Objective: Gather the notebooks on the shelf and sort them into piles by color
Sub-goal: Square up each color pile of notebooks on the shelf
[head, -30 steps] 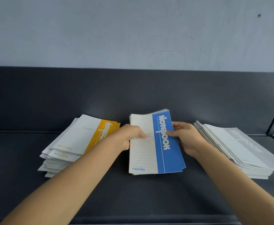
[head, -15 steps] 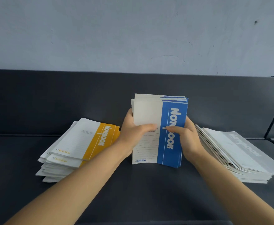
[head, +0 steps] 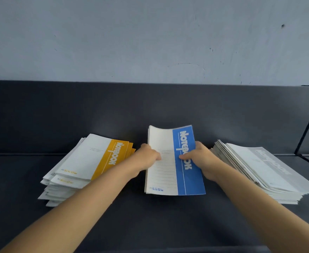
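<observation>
1. Notebooks with blue covers [head: 189,179] stand between my hands at mid-shelf. Their bottom edge seems to rest on the dark shelf [head: 150,225], with the top tipped up and the front cover bowed.
2. My left hand [head: 146,158] grips the pale side, thumb across the cover. My right hand [head: 202,159] grips the blue side likewise.
3. To square them, I should tap the bottom edge down, squeeze both sides evenly, then lay the stack flat.
4. With the yellow pile [head: 95,161] just left and the grey pile [head: 265,170] just right, I should lower straight down so I nudge neither.
</observation>
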